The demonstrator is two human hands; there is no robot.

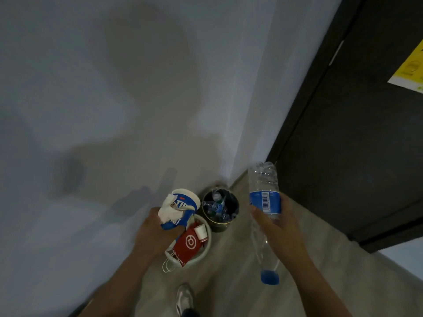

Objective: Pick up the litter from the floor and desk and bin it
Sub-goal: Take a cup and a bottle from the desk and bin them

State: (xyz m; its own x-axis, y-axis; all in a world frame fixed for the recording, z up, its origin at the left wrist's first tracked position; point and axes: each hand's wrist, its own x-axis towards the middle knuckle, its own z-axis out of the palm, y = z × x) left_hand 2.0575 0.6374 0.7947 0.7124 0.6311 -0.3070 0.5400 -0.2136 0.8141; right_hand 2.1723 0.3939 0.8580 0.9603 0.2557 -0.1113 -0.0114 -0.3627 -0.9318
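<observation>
Left hand [155, 229], arm outstretched, curls its fingers round a blue paper cup [184, 208] and crumpled tissue [169, 210], over the white bin [208, 236]; right hand [275, 223] wraps its fingers round a clear bottle [263, 179] at the label, cap hanging below them.

The water bottle [263, 179] is clear, ribbed plastic with a glossy blue label [265, 201] and a blue plastic cap [270, 277]; the paper cup [186, 202] looks smooth, with soft, crumpled white tissue [169, 210] against it. The dark bin [219, 226] has a shiny rim, the floor [229, 271] shows pale matt wood grain, and the wall [114, 88] is smooth and matt.
</observation>
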